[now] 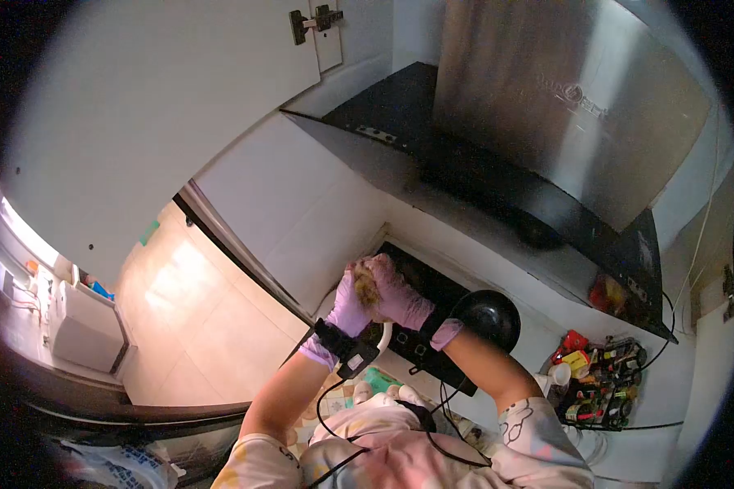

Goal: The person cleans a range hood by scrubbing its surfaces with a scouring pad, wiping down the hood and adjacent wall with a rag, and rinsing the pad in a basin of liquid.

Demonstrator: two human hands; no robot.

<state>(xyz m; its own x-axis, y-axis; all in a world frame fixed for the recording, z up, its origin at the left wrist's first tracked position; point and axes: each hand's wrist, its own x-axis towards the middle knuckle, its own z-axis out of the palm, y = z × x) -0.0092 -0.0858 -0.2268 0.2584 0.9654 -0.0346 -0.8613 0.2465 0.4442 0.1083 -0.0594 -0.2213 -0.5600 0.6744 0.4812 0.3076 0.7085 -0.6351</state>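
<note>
Both my hands wear pink-purple gloves and meet above the left part of a black stove (412, 346). Between them is a crumpled brownish thing, perhaps a cloth or sponge (365, 285). My left hand (348, 303) wraps its left side, and my right hand (395, 295) closes on it from the right. Black devices with cables are strapped at my wrists. Just under the hands a pale curved handle (384, 336) shows; what it belongs to is mostly hidden. A black wok (487, 320) sits on the stove, right of my right hand.
A range hood (497, 187) hangs over the stove. Bottles and packets (599, 379) crowd the counter at right, beside a white cup (559, 374). An open cabinet door (171, 90) fills the upper left. Plastic bags (122, 464) lie at lower left.
</note>
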